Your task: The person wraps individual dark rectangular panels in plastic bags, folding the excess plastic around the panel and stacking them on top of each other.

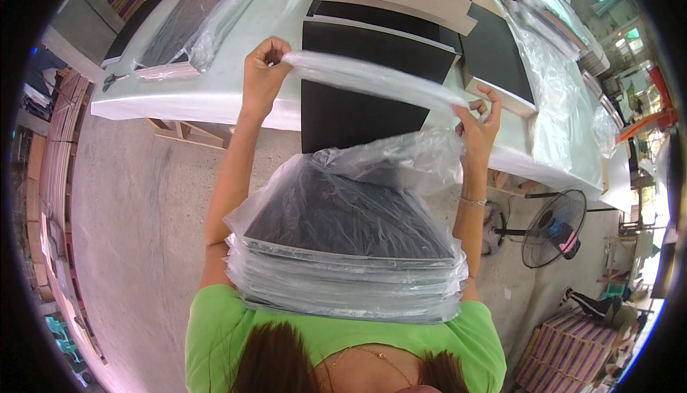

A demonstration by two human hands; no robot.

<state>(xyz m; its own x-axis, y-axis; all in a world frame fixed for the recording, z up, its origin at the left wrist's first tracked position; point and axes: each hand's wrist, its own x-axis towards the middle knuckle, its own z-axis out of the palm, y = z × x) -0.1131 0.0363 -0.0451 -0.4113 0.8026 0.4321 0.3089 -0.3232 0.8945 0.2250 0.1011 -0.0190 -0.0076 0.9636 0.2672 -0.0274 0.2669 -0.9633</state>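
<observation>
A strip of gathered clear plastic film (372,80) is stretched between my two hands above black boards. My left hand (266,72) pinches its left end, fingers closed. At its right end my right hand (481,120) grips the film between thumb and fingertips, other fingers bent. Loose film hangs below the right hand and reaches a stack of plastic-wrapped black boards (351,214) close to my chest. Whether the strip belongs to the top board's wrapping I cannot tell. Just beyond stands a pile of bare black boards (351,118) with pale edges.
A light-covered table (272,107) runs across ahead. On it lie a wrapped board stack (193,28), scissors (112,82), more boards (501,64) and loose plastic sheets (554,100). A fan (554,228) stands at right, near stacked cartons (565,350).
</observation>
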